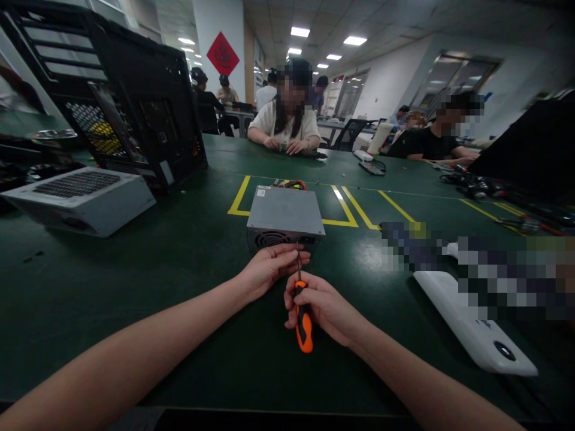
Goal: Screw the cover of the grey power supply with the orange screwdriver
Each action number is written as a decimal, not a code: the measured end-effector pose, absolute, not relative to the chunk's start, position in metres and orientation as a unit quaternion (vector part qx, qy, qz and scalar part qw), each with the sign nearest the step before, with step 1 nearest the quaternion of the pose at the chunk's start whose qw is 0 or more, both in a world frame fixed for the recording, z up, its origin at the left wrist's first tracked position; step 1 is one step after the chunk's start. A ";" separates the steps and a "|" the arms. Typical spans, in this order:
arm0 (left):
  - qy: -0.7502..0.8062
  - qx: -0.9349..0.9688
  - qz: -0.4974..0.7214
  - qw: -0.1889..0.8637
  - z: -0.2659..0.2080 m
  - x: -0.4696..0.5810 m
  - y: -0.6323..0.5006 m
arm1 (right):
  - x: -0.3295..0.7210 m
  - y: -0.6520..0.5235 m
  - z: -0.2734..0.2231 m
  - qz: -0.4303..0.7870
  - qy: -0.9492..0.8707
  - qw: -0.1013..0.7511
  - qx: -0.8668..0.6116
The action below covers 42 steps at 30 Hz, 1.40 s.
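A grey computer power supply [286, 209] lies on the green table straight ahead of me, its fan grille and socket side turned my way. My right hand [321, 302] is wrapped around the orange and black handle of a screwdriver [304, 332]. The shaft points away from me, with its tip close to the power supply's near face; whether it touches is unclear. My left hand [274, 266] is closed at the shaft near the tip, thumb on one side and fingers behind. Any screw there is too small to make out.
To the left stand an open black computer case [148, 108] and a second power supply [90, 200]. On the right lies a white device [476, 323] beside blurred items. Yellow tape lines [359, 206] mark the table. Across it a person [287, 120] handles small parts.
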<state>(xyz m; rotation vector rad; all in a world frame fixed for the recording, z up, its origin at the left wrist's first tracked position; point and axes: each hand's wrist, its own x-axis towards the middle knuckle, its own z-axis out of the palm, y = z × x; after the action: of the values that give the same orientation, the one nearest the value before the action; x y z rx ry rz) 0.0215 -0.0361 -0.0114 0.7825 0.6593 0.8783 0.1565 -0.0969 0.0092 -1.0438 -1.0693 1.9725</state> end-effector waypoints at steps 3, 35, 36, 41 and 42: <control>0.306 0.362 0.409 0.780 -0.011 0.021 -0.036 | 0.157 -0.097 0.010 0.755 -0.401 0.331 -0.399; 0.395 0.521 0.417 0.632 0.005 0.004 -0.044 | 0.175 -0.146 0.013 0.525 -0.520 0.379 -0.557; 0.403 0.550 0.421 0.598 0.009 0.000 -0.043 | 0.180 -0.151 0.011 0.498 -0.528 0.388 -0.569; 0.417 0.660 0.412 0.469 0.016 -0.013 -0.042 | 0.194 -0.174 -0.008 0.409 -0.489 0.505 -0.582; 0.417 0.682 0.408 0.442 0.013 -0.013 -0.043 | 0.195 -0.177 -0.013 0.396 -0.472 0.537 -0.577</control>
<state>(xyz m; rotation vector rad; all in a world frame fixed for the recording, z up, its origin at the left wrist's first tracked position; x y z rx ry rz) -0.0130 -0.0427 0.0135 1.6917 1.0343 1.0120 0.1950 -0.1772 -0.0125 -1.3733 -1.1226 0.9428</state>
